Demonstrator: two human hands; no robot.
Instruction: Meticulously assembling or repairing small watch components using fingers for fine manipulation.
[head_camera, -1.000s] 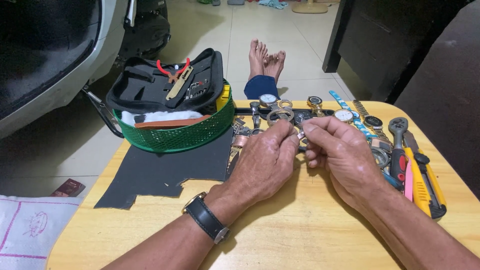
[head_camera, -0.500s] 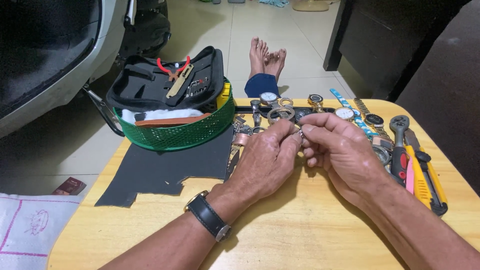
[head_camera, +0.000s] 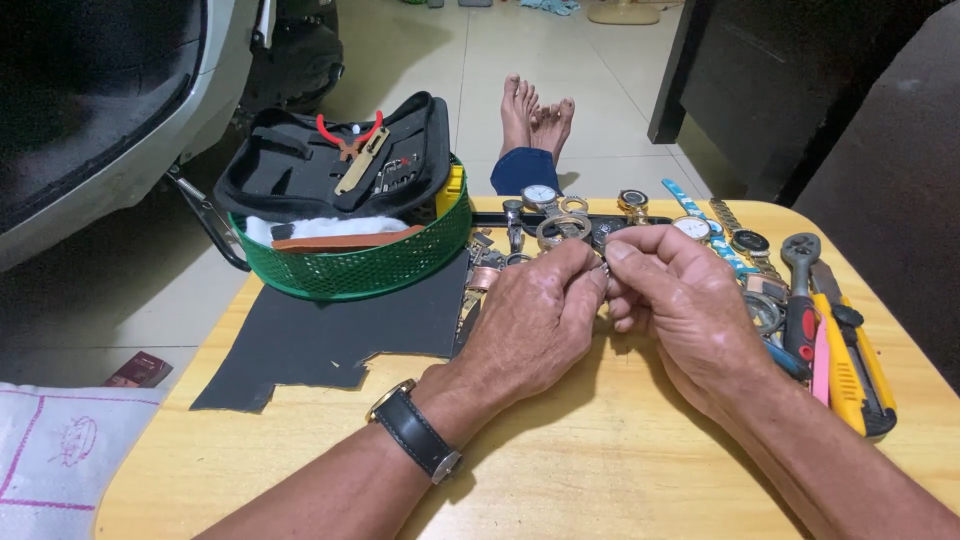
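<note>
Small metal piece, mostly hidden, pinched between fingertips of left hand and right hand, both closed on it above the counter; watches just beyond, green basket far left, yellow cutter right

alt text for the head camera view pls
Two hands, left hand and right hand, meet fingertip to fingertip over a wooden table, pinching something small that is mostly hidden. Watches, a green basket and a yellow utility knife lie around them.
</note>
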